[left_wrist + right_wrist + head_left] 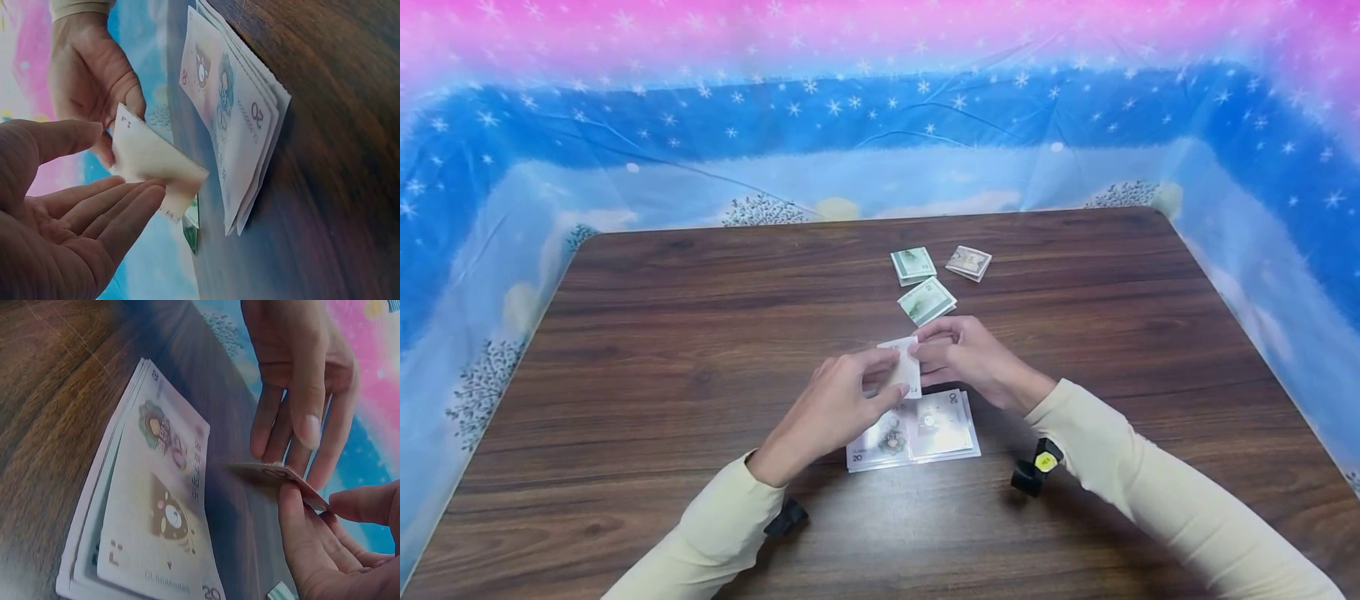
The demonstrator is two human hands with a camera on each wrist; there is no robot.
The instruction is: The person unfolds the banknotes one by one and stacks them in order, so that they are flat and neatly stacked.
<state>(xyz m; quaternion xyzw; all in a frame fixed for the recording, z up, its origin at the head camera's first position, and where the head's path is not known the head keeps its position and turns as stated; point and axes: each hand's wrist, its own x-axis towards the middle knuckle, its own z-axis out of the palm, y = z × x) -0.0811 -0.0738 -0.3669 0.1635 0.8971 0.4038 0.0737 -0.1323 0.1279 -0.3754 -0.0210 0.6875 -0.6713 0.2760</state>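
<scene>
A small folded play banknote (912,375) is held above the table by my right hand (977,360), which pinches its edge between thumb and fingers. Facing it, my left hand (838,398) has fairly straight fingers. In the left wrist view those fingertips lie against the folded note (150,153), while the thumb stands apart from it. Below both hands lies a loose stack of pale banknotes (887,442) marked 20; its top note shows a cartoon bear in the right wrist view.
Beyond the hands lie two green folded notes, a nearer one (927,300) and a farther one (913,265), plus a brownish folded note (968,262). The wooden table (700,333) is bordered by a snowflake-patterned cloth (865,108). Each wrist carries a black strapped device.
</scene>
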